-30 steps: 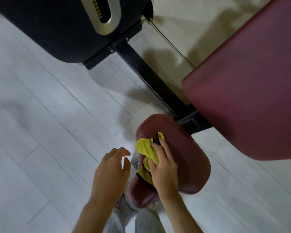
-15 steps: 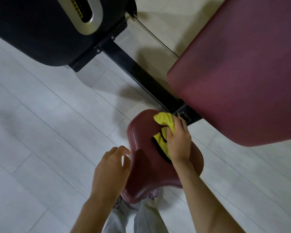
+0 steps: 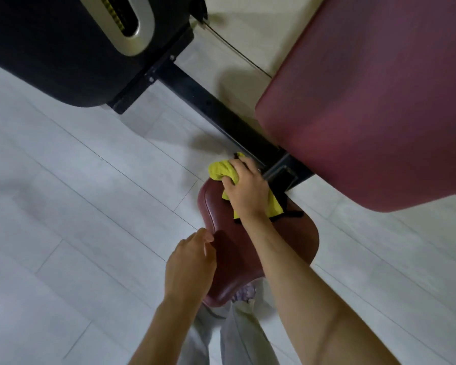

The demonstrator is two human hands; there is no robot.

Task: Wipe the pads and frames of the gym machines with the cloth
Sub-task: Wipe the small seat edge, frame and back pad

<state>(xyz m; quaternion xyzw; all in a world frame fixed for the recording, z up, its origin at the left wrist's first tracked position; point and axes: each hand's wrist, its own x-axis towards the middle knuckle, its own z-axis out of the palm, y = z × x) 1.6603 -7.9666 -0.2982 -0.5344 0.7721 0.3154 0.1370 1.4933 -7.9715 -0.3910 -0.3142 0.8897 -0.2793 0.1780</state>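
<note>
A small maroon seat pad [image 3: 292,241] sits low in the middle of the head view. My right hand [image 3: 246,191] grips a bunched yellow cloth [image 3: 221,171] with a dark edge and presses it on the pad's far end, close to the black frame bar [image 3: 208,101]. My left hand [image 3: 188,264] hovers at the pad's left edge with fingers loosely curled and holds nothing. A large maroon back pad [image 3: 374,101] fills the upper right.
A black weight-stack housing [image 3: 63,48] with a silver slot stands at the upper left, joined to the frame bar. A thin cable [image 3: 237,54] runs above the floor behind the bar. Pale floor planks [image 3: 63,206] lie to the left. My grey trousers [image 3: 234,335] show below the seat.
My right hand has slid the cloth from the near-middle of the seat pad forward to its far end by the frame. My left hand stays beside the pad.
</note>
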